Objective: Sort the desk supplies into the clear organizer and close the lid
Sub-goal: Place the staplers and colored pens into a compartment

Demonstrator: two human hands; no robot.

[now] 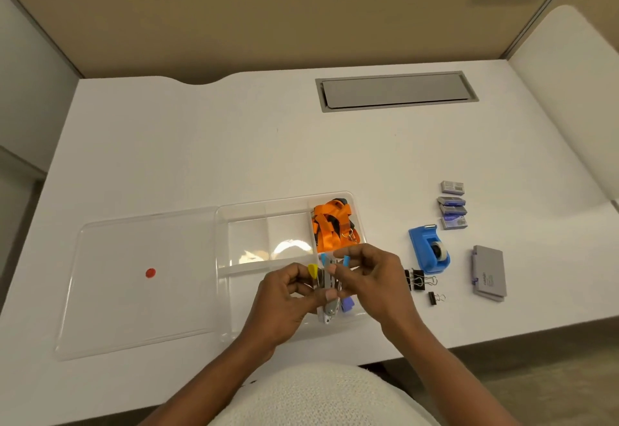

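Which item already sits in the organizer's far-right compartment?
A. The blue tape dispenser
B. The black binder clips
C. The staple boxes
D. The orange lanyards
D: the orange lanyards lie bundled in the far-right compartment of the clear organizer, while the tape dispenser, staple boxes and binder clips are out on the desk to its right.

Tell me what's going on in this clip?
A person is sorting desk supplies into a clear organizer. Both hands, left and right, hold a small bunch of coloured clips over its near right compartment. An orange lanyard is already in the far right compartment. The lid lies open to the left. A tape dispenser, binder clips, staple boxes and a grey case remain on the desk.
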